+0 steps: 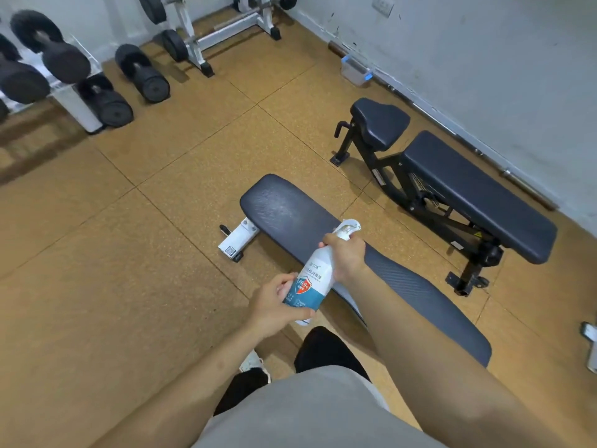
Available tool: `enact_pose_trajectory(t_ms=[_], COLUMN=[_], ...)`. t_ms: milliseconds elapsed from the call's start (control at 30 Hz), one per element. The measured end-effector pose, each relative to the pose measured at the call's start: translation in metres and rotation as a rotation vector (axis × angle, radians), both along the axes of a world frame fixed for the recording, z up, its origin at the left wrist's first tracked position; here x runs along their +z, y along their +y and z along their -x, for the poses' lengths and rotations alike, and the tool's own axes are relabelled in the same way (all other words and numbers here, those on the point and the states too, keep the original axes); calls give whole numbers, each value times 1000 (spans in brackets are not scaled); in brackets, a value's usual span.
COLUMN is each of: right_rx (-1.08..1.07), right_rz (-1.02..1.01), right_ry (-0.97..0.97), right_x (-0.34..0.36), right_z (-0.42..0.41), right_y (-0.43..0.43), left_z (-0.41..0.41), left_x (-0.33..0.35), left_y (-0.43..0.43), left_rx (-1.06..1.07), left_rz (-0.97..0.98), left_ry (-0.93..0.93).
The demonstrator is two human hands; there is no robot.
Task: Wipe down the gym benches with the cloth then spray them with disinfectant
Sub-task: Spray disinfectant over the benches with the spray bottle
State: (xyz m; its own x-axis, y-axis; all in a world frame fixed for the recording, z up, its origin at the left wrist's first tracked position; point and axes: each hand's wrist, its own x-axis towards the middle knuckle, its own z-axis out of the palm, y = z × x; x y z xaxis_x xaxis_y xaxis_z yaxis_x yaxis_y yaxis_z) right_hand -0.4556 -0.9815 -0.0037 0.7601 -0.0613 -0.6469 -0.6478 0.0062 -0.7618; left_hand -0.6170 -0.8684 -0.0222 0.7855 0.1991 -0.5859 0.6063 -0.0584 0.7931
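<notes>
The grey shirt [307,415] fills the bottom of the view, and both bare forearms reach forward from it to the bottle [311,282]. The left hand [274,302] wraps around the bottle's lower body, over the blue label. The right hand [347,257] grips the neck just under the white spray head. Its fingers hide the trigger, so whether one is on it cannot be told. The bottle is tilted, base toward the person and head away. It is held in the air over the left long edge of the flat bench [290,211], about midway along it and not touching the pad. The bench's long axis runs from its far-left end to its near-right end, passing under the right forearm. From the hands, one stretch of pad lies ahead and to the left, and the other lies back to the right. The spray head points at the far stretch, so spraying there looks like the next move, with the right hand both nearer and working the trigger. A second bench [468,185] stands well apart to the right, along the wall. No cloth is in view.
</notes>
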Motion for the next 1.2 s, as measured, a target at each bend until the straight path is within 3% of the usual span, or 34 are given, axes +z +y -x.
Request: enact_pose_trajectory(t_ms=[300, 500, 767, 1200], right_rx=[-52, -178, -326, -497], right_rz=[44, -150, -212, -80], right_ry=[65, 119, 150, 64], right_x=[-21, -36, -46, -30], right_z=[-22, -56, -108, -91], right_y=[71, 126, 168, 190], left_z=[-21, -67, -136, -165], left_x=[-6, -8, -4, -15], left_y=[79, 144, 207, 262], left_rx=[-6, -33, -114, -493], left_rz=[25, -44, -56, -12], left_ry=[40, 79, 81, 50])
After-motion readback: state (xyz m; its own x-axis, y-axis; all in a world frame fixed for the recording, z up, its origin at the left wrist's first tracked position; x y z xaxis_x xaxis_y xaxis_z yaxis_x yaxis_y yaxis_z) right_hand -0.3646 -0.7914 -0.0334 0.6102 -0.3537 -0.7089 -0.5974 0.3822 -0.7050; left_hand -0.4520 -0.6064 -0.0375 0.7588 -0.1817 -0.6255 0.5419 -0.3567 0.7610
